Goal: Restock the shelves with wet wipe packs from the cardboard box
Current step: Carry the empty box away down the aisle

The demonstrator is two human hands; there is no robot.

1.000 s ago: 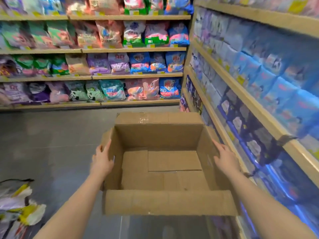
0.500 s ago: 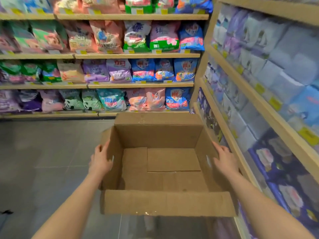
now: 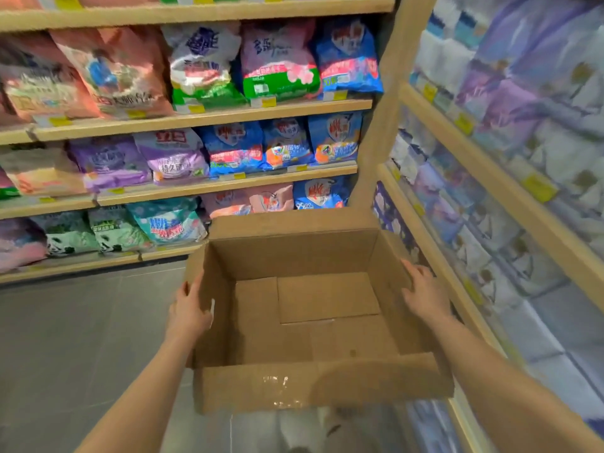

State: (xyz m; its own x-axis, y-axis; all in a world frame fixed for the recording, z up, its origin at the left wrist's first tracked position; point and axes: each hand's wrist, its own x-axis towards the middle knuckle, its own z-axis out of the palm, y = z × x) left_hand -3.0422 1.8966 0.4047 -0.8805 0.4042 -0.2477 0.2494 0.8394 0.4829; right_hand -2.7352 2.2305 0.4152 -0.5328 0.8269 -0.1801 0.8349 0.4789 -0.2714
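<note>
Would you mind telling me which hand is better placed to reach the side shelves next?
Probably the right hand: it grips the cardboard box wall nearest those shelves; the left hand is across the box.

Single head view, worn on my head, wide-angle, facing forward and tilted down. Cardboard box [image 3: 313, 322] sits close, low centre, both forearms entering from 6 o'clock. Shelves of bagged goods [image 3: 202, 116] face me from 10 to 12 o'clock, farther off. Side shelving [image 3: 510, 197] runs close along 3 o'clock. Grey floor [image 3: 81, 338] at 8 o'clock.
</note>
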